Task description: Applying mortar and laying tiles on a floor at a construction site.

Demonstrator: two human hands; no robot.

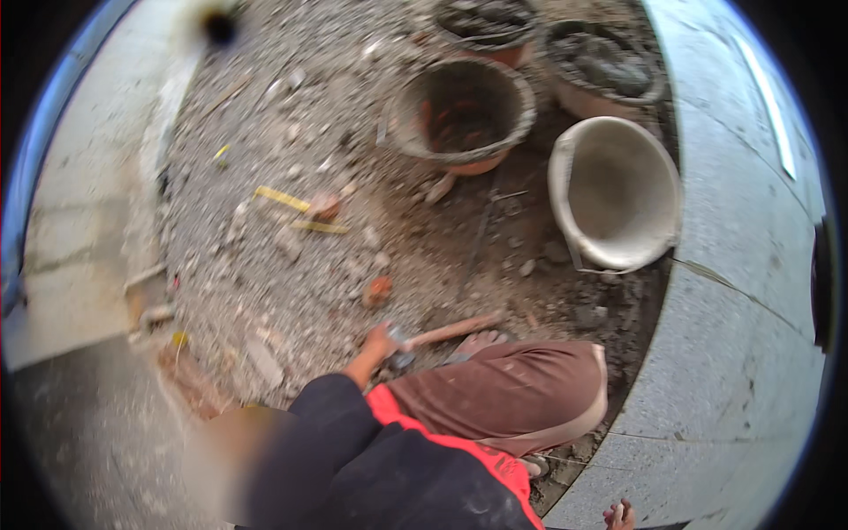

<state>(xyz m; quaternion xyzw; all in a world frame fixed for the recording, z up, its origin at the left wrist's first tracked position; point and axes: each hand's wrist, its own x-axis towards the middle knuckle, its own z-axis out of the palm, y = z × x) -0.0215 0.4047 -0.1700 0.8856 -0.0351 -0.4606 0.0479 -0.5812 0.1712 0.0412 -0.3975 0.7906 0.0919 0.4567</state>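
Note:
At the lower edge, right of the middle, only the fingers of what appears to be my right hand [620, 515] show. They look bent and somewhat apart, with nothing plainly in them, beside the grey stone-like slabs [698, 473]. My left hand is out of view. A co-worker in a dark shirt [397, 481] with red trim and brown trousers [512, 389] is low to the ground in front of me. That person's hand [380, 340] grips a hammer [455, 329] close to its grey metal head, the wooden handle pointing right over a bare foot.
Farther off stand an orange bucket [523, 119] with a cement-crusted rim, two buckets [654, 93] [530, 35] filled with grey mix, and a whitish bucket [565, 190]. Rubble ground [265, 256] holds brick pieces [377, 291] and yellow strips [283, 198]. A pale ledge [88, 212] runs left.

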